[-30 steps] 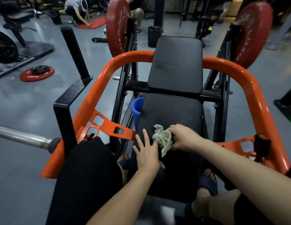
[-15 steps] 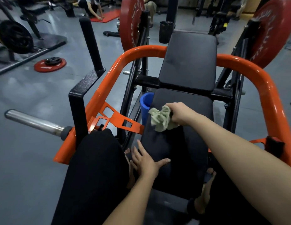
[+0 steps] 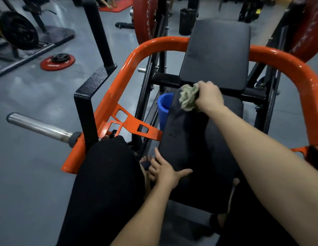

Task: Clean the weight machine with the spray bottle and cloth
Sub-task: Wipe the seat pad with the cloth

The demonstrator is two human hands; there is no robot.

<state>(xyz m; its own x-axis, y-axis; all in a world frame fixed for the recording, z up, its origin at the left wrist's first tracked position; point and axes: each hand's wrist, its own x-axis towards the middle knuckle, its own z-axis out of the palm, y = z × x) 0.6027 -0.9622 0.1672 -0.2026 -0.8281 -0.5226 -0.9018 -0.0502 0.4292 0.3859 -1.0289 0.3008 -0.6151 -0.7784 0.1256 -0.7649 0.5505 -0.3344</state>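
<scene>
At frame centre, right hand (image 3: 210, 97) grips cloth (image 3: 187, 97) at upper end of seat pad (image 3: 186, 139) — left hand (image 3: 166, 172) rests spread at its lower-left edge.

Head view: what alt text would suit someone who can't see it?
A person's right hand grips a crumpled green cloth at the far end of a black seat pad; the left hand rests on its near left edge.

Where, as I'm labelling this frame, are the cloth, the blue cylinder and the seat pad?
cloth (image 3: 188, 97): head view, on its crumpled middle.
blue cylinder (image 3: 163, 113): head view, on its outer wall.
seat pad (image 3: 182, 139): head view, on its bare left part.
</scene>
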